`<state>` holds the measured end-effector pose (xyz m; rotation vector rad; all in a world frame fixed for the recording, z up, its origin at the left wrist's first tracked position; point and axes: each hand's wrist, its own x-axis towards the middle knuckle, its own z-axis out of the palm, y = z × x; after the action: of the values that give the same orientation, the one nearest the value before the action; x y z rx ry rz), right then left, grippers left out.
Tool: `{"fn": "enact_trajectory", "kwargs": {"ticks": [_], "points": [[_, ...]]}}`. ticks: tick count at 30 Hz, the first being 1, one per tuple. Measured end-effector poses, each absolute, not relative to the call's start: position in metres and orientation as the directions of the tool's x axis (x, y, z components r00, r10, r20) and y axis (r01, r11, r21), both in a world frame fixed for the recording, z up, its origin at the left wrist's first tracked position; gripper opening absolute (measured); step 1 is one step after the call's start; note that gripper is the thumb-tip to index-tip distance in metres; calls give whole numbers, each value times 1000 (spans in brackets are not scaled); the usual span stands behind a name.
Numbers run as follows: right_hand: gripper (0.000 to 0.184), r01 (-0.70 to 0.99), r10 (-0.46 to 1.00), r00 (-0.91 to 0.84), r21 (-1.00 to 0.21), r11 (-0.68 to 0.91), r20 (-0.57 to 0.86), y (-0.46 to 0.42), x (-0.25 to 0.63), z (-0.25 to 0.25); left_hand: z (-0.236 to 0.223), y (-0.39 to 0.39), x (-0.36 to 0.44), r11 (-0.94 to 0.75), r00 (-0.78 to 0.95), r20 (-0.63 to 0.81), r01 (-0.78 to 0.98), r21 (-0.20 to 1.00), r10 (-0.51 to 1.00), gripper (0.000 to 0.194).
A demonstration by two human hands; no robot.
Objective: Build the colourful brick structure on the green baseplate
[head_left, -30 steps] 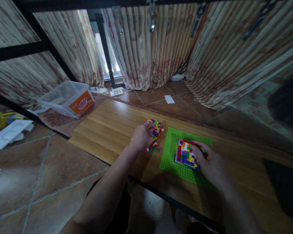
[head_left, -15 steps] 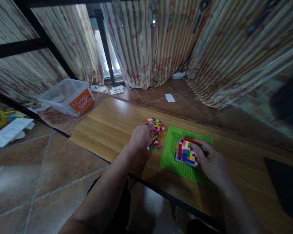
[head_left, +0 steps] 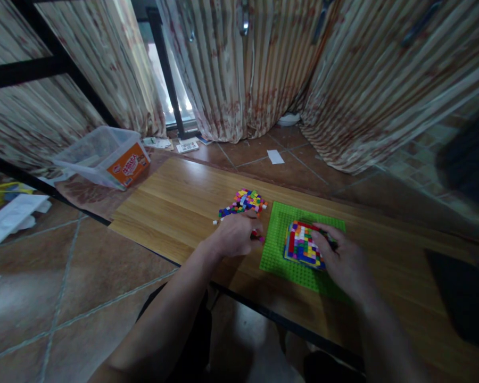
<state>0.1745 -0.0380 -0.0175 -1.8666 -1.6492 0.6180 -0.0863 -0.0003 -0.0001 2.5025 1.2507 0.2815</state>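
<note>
Small, multicoloured toy bricks [head_left: 248, 199] lie in a loose pile on the wooden table. Over the near side of that pile is my left hand [head_left: 239, 234], its fingers curled downward; red and pink bricks show by the fingertips. Whatever those fingers hold is hidden. To the right lies a green studded baseplate [head_left: 277, 229]. A rectangular block built of bricks [head_left: 303, 244], with a patchwork top and a red row at its left, sits on it. My right hand [head_left: 339, 255] grips the block's right side, thumb on top; the far fingers are partly hidden.
The wooden table [head_left: 159, 197] runs left to right, with a dark flat object [head_left: 459, 292] at its right end. On the floor at left stands a clear plastic bin [head_left: 99, 159] with an orange label. Curtains [head_left: 223, 80] hang behind.
My left hand has moved towards me, from the middle of the pile to its near side. Some bricks now lie spread to the left. The right hand stays at the block.
</note>
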Motion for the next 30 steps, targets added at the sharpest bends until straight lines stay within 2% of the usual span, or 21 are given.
{"fn": "enact_trajectory", "kwargs": {"ticks": [4, 9, 14, 19, 26, 30], "points": [[61, 730, 991, 131, -679, -75, 31, -38, 174, -17, -4, 0, -81, -597, 629, 23, 725, 342, 777, 18], [58, 740, 991, 121, -671, -52, 58, -38, 174, -17, -4, 1, -79, -576, 599, 60, 730, 369, 798, 21], [56, 737, 991, 114, -675, -38, 69, -38, 174, -19, -2, 8, -81, -368, 369, 111, 759, 537, 923, 22], [59, 744, 991, 120, -666, -54, 53, -37, 175, -19, -1, 13, -86, -354, 305, 200, 628, 693, 931, 23], [60, 747, 990, 131, -662, -66, 50, -38, 176, -19, -5, 15, -91, -349, 234, 259, 618, 704, 937, 22], [60, 743, 990, 133, -667, -63, 55, -38, 175, -20, -7, 18, -91, -318, 205, 244, 662, 679, 948, 22]]}}
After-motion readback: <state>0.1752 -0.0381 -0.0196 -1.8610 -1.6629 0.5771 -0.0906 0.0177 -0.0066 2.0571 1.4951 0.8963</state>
